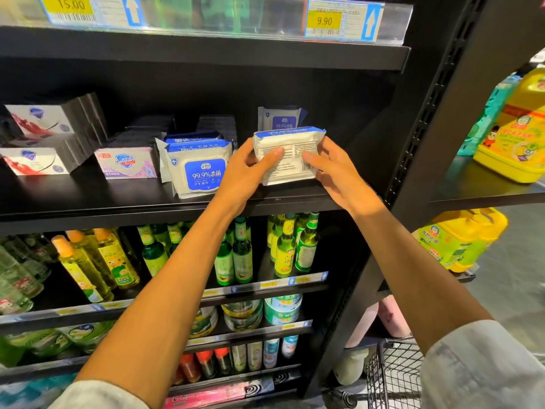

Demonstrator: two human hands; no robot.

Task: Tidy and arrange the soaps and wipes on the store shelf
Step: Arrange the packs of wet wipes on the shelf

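Both my hands hold one white wipes pack [290,143] upright on the black shelf [118,199], its printed back facing me. My left hand [250,169] grips its left edge with the thumb across the back. My right hand [333,169] grips its right edge. Behind it stands another wipes pack [280,119]. To the left, two blue-and-white wipes packs [199,169] stand one behind the other. Further left lie a pink soap box [128,163] and stacks of white-and-red soap boxes [38,143].
The shelf above carries yellow price tags [324,20]. Green and yellow bottles [236,255] fill the shelf below. Yellow detergent jugs [516,128] stand on the neighbouring rack at right. A wire basket [395,376] is at the lower right.
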